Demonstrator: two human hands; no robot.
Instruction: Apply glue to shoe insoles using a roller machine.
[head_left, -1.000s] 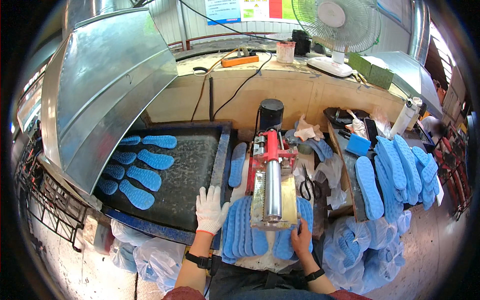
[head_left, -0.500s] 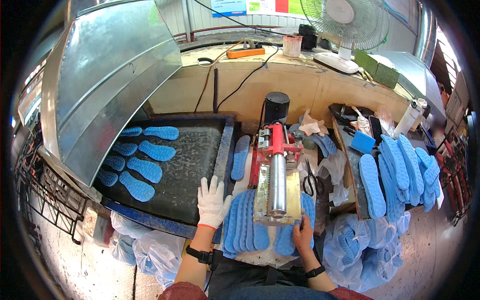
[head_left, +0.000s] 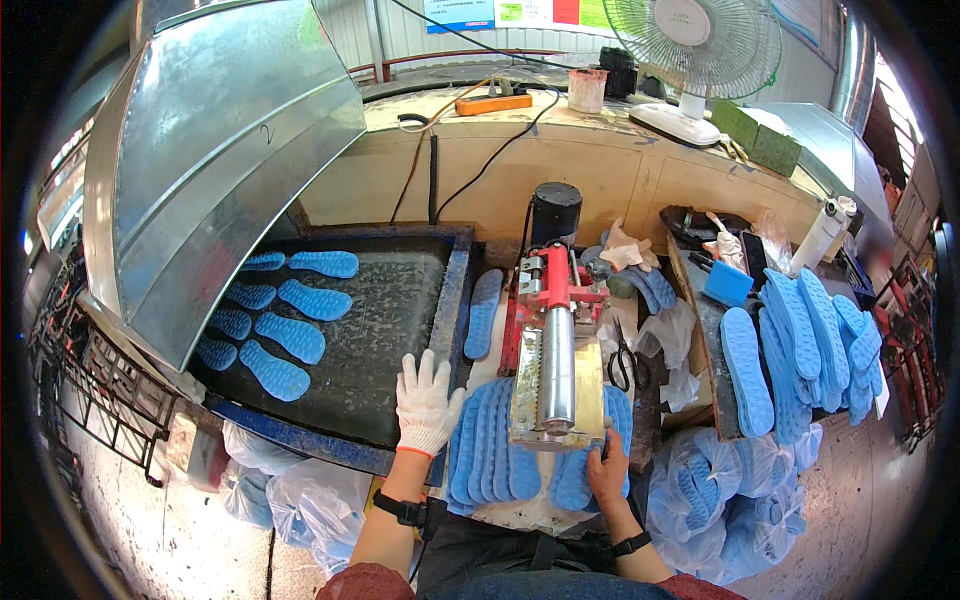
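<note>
My left hand (head_left: 428, 405), in a white knitted glove, lies with fingers spread at the right edge of a dark conveyor bed (head_left: 390, 300). Several blue shoe soles (head_left: 273, 372) lie on that bed. In front of me stands a roller machine (head_left: 559, 375) with red brackets and a shiny metal roller. A row of blue soles (head_left: 490, 450) is packed under its left front. My bare right hand (head_left: 608, 470) has its fingers curled at the blue soles (head_left: 570, 480) by the machine's right front corner. The fingertips are partly hidden there.
A sheet-metal hood (head_left: 240, 150) covers the conveyor's left side. Black scissors (head_left: 624, 362) lie right of the machine. Stacked blue soles (head_left: 800, 340) rest on the right-hand board, above filled plastic bags (head_left: 700, 490). A fan (head_left: 690, 60) stands on the back ledge.
</note>
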